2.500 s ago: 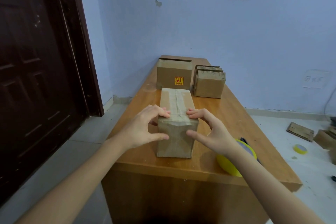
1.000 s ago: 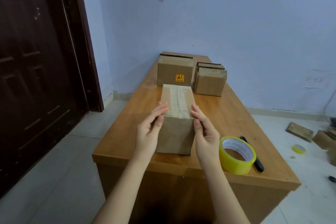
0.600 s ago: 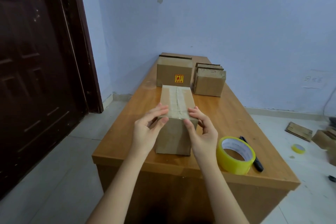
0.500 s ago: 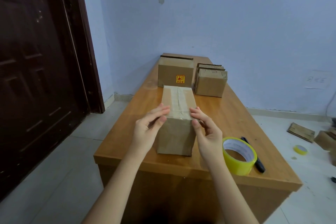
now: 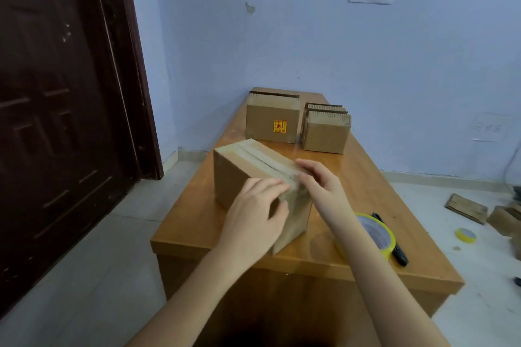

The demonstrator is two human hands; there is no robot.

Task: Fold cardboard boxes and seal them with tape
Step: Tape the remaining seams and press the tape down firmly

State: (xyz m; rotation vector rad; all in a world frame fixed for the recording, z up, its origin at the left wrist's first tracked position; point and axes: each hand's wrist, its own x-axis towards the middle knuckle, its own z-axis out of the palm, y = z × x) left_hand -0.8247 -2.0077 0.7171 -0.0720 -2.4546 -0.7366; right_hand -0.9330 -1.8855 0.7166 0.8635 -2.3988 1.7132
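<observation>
Your left hand (image 5: 255, 213) and right hand (image 5: 318, 184) press flat, fingers straight, on the taped box (image 5: 253, 177) at the surface's (image 5: 352, 177) near edge. It looks light, stiff, crushable: hold opposite side walls.

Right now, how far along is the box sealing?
Done: the long brown cardboard box is folded, tape along its top seam. In hand: left hand and right hand press its near end. Left: the two small cardboard boxes behind look unsealed.
</observation>
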